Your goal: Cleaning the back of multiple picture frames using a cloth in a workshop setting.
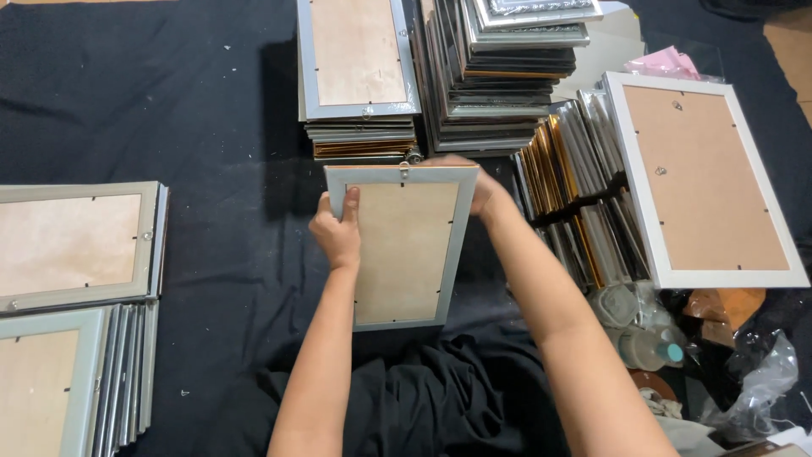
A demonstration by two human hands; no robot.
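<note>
Because the frames are laid backs up, their brown backing boards and small hanging tabs are exposed wherever the eye falls on the dark cloth (211, 127) that covers the worktop. At the far left, two low piles of grey frames (80, 245) are stacked flat and squared at the edges, apparently so that they sit steady and can be counted. Nearer the middle, the left hand (337, 233) is closed on the left edge of a grey frame (406, 245), thumb pressed on the backing board, while the right hand (478, 190) is wrapped round its top right corner; its fingers are partly hidden behind the frame, yet the grip is clearly shut on the frame. The frame is thus held by two sides, back up, just in front of the tall stacks (440, 76) beyond it. Further right, gold and silver frames (567, 186) are leaned on edge like filed cards, and a large white frame (702, 182) is rested across them. At the lower right, plastic wrapping (761, 381) is gathered aside.
</note>
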